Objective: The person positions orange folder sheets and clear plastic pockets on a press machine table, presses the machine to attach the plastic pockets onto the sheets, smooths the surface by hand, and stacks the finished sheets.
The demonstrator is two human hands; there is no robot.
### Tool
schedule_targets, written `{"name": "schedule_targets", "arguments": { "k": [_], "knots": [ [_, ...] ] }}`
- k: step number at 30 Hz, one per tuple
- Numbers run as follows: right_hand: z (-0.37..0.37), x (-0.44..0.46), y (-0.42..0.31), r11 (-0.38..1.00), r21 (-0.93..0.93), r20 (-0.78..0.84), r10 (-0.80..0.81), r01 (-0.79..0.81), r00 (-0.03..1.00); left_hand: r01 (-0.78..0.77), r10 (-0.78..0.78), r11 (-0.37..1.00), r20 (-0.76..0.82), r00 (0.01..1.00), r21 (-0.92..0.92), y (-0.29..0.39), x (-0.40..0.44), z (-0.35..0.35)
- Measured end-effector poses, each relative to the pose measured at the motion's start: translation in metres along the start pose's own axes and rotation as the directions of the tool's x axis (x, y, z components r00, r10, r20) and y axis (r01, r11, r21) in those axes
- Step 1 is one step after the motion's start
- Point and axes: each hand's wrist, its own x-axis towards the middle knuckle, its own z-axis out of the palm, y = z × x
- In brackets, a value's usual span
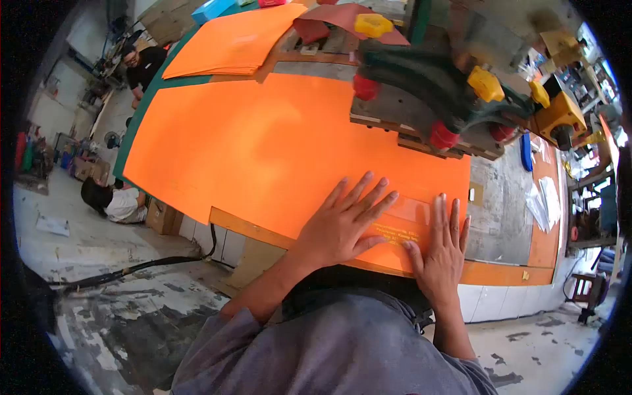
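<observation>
A large orange sheet lies across the table, its right part reaching under a green press head. My left hand rests flat on it with the fingers spread. To the right, my right hand also lies flat near the sheet's right edge, thumb pointing toward the left hand. Between the two hands, a clear strip and small yellowish printed lettering show on the orange surface. Neither hand grips anything.
The green machine with yellow knobs and red feet stands over the sheet's far right. A stack of orange sheets lies behind. White papers sit at right. Two people are at the left; a black cable hangs below.
</observation>
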Motion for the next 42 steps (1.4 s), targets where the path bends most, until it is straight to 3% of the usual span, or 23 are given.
{"name": "schedule_targets", "arguments": {
  "k": [1, 3, 6, 10, 12, 15, 18, 29, 36, 40, 42],
  "knots": [
    [-0.006, 0.001, -0.001, 0.995, -0.09, 0.025, -0.048, 0.05, 0.999, 0.003, -0.003, 1.0, 0.011, 1.0, 0.015, 0.0, 0.001, 0.001],
    [0.004, -0.002, -0.019, 0.994, -0.098, 0.052, -0.038, 0.043, 0.998, -0.027, 0.02, 0.997, 0.108, 0.994, 0.069, -0.006, -0.009, -0.015],
    [-0.006, 0.0, -0.008, 1.0, -0.008, -0.001, 0.006, -0.006, 1.0, -0.018, 0.015, 0.998, 0.049, 0.999, 0.053, 0.003, 0.003, -0.004],
    [-0.008, 0.001, -0.003, 0.995, 0.102, 0.008, -0.022, 0.021, 1.0, -0.031, 0.016, 0.992, 0.12, 0.993, 0.121, -0.001, 0.003, -0.003],
    [-0.005, 0.0, -0.003, 0.999, 0.043, -0.001, -0.027, 0.027, 1.0, -0.042, 0.023, 0.991, 0.144, 0.989, 0.127, 0.001, 0.007, -0.004],
    [-0.008, -0.003, -0.004, 0.999, -0.014, -0.029, -0.033, 0.032, 0.999, -0.005, 0.0, 0.996, 0.053, 0.999, 0.091, 0.008, 0.009, -0.007],
    [-0.005, 0.001, -0.002, 0.996, 0.082, -0.007, -0.042, 0.043, 0.999, 0.012, -0.022, 0.995, 0.096, 0.995, 0.097, 0.004, 0.008, -0.005],
    [-0.005, 0.003, -0.001, 0.993, 0.107, 0.002, -0.058, 0.058, 0.998, 0.002, -0.019, 0.992, 0.128, 0.992, 0.129, 0.005, 0.01, -0.006],
    [-0.005, 0.004, -0.004, 0.996, 0.055, -0.005, -0.075, 0.075, 0.997, 0.036, -0.042, 0.997, 0.1, 0.994, 0.065, 0.01, 0.017, -0.007],
    [-0.008, 0.017, -0.016, 0.994, 0.062, -0.016, -0.09, 0.09, 0.996, 0.172, -0.169, 0.983, 0.052, 0.984, -0.066, 0.022, 0.039, 0.004],
    [-0.006, 0.028, -0.027, 0.965, 0.19, -0.076, -0.168, 0.18, 0.983, 0.195, -0.196, 0.975, 0.002, 0.981, -0.108, 0.02, 0.04, 0.014]
  ]
}}
